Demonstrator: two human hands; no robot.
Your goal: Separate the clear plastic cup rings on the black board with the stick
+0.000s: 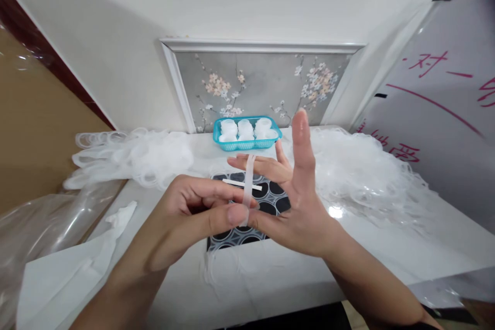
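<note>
A narrow translucent white band [248, 185] stands nearly upright between my hands. My left hand [201, 211] is closed, its thumb and fingers pinching the lower part of this band. My right hand [299, 201] is open, with its index finger pointing up. Its other fingers reach left to the top of the band, and its thumb tip touches near the bottom. I cannot tell whether the band loops fully around those fingers. Below the hands lies a black mat with grey-ringed circles [276, 206], with a thin white strip [232, 183] on it.
A teal basket [247, 145] holding several white rolls stands at the wall. Heaps of translucent bands lie on the left [135, 157] and right [359, 175] of the white table [185, 278]. A whiteboard with red writing [436, 62] leans at the right; clear plastic sheeting [42, 237] hangs at the left.
</note>
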